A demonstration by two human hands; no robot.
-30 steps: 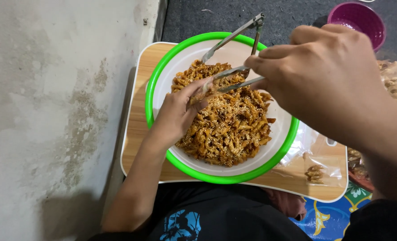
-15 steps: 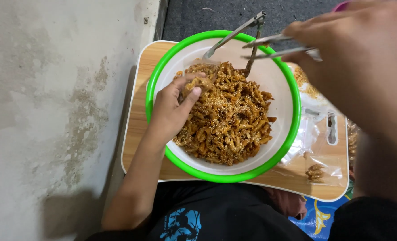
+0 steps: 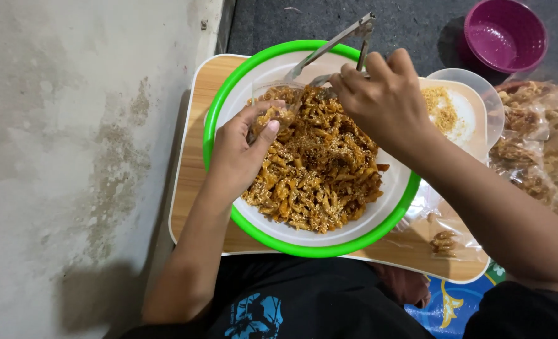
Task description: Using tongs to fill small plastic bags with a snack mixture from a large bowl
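Observation:
A white bowl with a green rim (image 3: 263,235) rests on a small wooden tray table (image 3: 188,188) and holds a heap of brown fried snack pieces sprinkled with sesame (image 3: 319,172). My left hand (image 3: 244,147) holds a small clear plastic bag (image 3: 269,100) open over the heap, with some snack inside it. My right hand (image 3: 379,100) grips metal tongs (image 3: 335,47), their tips down in the snack next to the bag mouth.
A clear plastic lid with crumbs (image 3: 458,110) lies on the tray's right side. A purple bowl (image 3: 505,34) stands on the dark floor beyond. Filled clear bags of snack (image 3: 539,150) pile up at right. A stained concrete wall (image 3: 71,157) runs along the left.
My right hand has swung the tongs from the upper right down into the snack by the bag. My left hand has lifted the bag mouth slightly toward the tongs.

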